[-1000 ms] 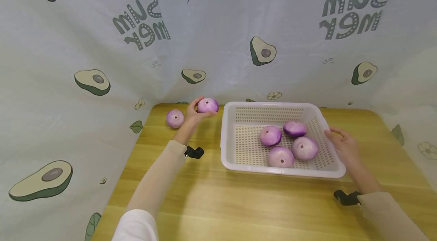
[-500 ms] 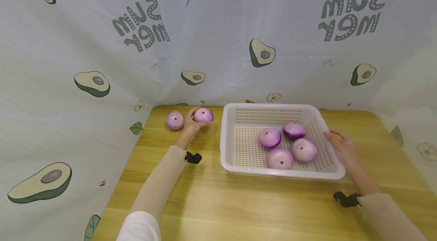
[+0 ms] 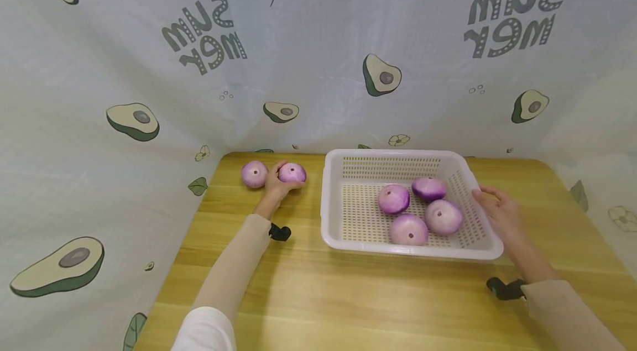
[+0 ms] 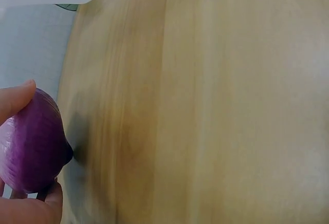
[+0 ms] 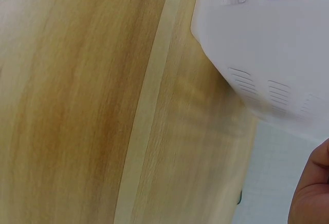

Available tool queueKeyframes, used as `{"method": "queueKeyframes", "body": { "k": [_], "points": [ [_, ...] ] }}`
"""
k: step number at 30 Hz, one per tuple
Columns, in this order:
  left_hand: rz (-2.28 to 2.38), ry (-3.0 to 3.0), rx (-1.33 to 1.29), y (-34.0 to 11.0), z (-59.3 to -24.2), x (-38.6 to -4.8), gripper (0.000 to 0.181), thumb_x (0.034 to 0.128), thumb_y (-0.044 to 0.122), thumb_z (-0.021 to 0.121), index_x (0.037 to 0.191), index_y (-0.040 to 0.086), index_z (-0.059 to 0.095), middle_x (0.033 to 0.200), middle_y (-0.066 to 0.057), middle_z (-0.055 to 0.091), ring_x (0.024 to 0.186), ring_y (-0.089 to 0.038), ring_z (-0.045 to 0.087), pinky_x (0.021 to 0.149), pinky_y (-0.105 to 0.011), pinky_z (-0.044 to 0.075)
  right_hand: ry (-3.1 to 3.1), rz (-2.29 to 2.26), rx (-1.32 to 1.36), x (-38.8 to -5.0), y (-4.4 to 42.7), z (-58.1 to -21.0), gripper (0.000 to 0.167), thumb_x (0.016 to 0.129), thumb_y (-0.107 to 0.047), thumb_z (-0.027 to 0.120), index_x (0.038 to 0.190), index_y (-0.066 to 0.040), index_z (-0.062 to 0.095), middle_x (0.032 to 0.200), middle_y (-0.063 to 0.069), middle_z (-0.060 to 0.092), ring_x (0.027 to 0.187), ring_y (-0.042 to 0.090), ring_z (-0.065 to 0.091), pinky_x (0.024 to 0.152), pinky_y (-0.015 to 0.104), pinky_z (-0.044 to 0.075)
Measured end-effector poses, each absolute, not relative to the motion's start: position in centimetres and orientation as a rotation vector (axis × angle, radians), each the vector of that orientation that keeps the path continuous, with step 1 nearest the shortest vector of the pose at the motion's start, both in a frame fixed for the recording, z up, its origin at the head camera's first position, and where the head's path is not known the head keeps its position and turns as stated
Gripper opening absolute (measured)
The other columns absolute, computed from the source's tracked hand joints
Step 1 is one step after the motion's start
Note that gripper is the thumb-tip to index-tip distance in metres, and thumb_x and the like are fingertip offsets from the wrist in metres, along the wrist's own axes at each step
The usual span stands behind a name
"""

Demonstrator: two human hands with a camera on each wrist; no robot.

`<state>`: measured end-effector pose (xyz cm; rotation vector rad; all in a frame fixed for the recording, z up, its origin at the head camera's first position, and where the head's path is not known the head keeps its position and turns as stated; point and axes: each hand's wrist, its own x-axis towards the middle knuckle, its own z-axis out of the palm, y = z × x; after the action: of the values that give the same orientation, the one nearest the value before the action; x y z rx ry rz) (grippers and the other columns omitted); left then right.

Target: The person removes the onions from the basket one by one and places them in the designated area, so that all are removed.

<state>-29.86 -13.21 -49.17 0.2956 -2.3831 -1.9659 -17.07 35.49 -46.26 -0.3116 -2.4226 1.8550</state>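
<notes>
A purple onion [image 3: 291, 173] is in my left hand [image 3: 276, 184], at the back left of the table. In the left wrist view, fingers and thumb grip that onion [image 4: 36, 144] from two sides, its pointed end towards the wood. Whether it touches the table is hard to tell. Just left of this hand sits another onion [image 3: 254, 174]. A white perforated plastic basket [image 3: 333, 202] holds several more onions [image 3: 393, 199] in its middle and right part. My right hand [image 3: 504, 213] holds the basket's right rim; its grip is mostly cut off in the right wrist view [image 5: 313, 188].
The wooden table [image 3: 348, 301] extends in front of the basket. Behind it and to the left hangs a pale curtain [image 3: 318, 52] printed with avocados. A narrow strip of table lies between my left hand and the basket.
My left hand has come down and slightly left with the onion, nearer to the other loose onion. My right hand and the basket stay in place.
</notes>
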Motion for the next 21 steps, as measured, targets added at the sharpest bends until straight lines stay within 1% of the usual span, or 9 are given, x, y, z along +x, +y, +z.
{"method": "queueKeyframes", "body": {
  "k": [5, 9, 14, 21],
  "points": [
    [-1.950, -2.378, 0.263, -13.29, -49.22, -29.79, 0.085, 0.0675, -0.011, 0.085, 0.144, 0.005, 0.050, 0.146, -0.019, 0.044, 0.133, -0.033, 0.042, 0.112, -0.042, 0.037, -2.404, 1.862, -0.313, -17.07, 35.43, -46.25, 0.011, 0.101, -0.035, 0.060, 0.109, -0.037, 0.052, 0.078, -0.019, 0.068, 0.065, 0.006, 0.069, 0.054, 0.028, 0.058],
    [-1.924, -2.408, 0.245, -13.29, -49.24, -30.00, 0.084, 0.0687, -0.010, 0.086, 0.143, 0.005, 0.051, 0.146, -0.018, 0.045, 0.133, -0.034, 0.044, 0.110, -0.043, 0.039, -2.388, 1.886, -0.310, -17.06, 35.42, -46.30, 0.011, 0.101, -0.034, 0.060, 0.109, -0.037, 0.052, 0.077, -0.019, 0.069, 0.065, 0.006, 0.069, 0.054, 0.028, 0.058],
    [-1.883, -2.463, 0.218, -13.23, -49.11, -30.31, 0.078, 0.0699, -0.008, 0.087, 0.139, 0.006, 0.054, 0.150, -0.016, 0.043, 0.136, -0.038, 0.041, 0.108, -0.045, 0.041, -2.387, 1.896, -0.305, -17.04, 35.48, -46.38, 0.011, 0.101, -0.034, 0.060, 0.109, -0.038, 0.053, 0.078, -0.019, 0.069, 0.066, 0.005, 0.069, 0.055, 0.027, 0.058],
    [-1.842, -2.526, 0.191, -13.29, -48.28, -30.11, 0.080, 0.0696, -0.003, 0.089, 0.141, 0.009, 0.054, 0.152, -0.013, 0.041, 0.137, -0.037, 0.038, 0.109, -0.045, 0.040, -2.379, 1.910, -0.310, -17.03, 35.49, -46.35, 0.011, 0.101, -0.035, 0.060, 0.110, -0.038, 0.053, 0.079, -0.020, 0.069, 0.066, 0.005, 0.069, 0.055, 0.027, 0.058]
  ]
}}
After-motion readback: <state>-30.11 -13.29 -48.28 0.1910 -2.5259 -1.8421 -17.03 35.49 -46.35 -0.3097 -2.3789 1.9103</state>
